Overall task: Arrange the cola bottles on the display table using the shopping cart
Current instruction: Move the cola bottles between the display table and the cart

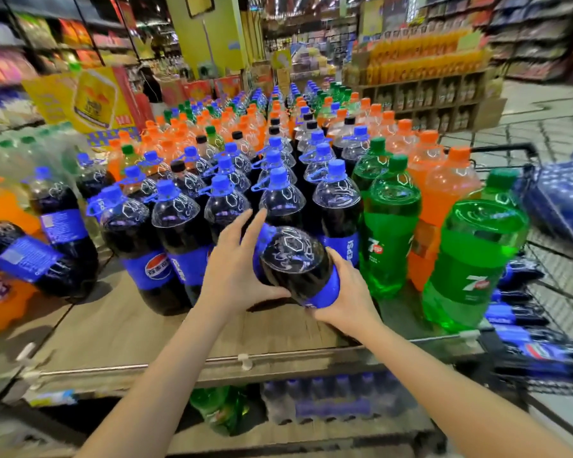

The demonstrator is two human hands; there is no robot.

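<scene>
Wooden display table [119,328] edge nearest you: both your hands grip one cola bottle [296,264], tilted base-toward-you, left hand [235,269] on its side, right hand [344,292] round its labelled end. Behind it, standing cola rows [179,226]; shopping cart [543,276] right.

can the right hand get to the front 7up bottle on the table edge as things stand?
Probably not yet: the right hand grips the held cola bottle together with the left hand. The path to the front 7up bottle itself looks free, with nothing between.

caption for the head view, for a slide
Both hands, left hand and right hand, hold a cola bottle tilted over the display table.
</scene>
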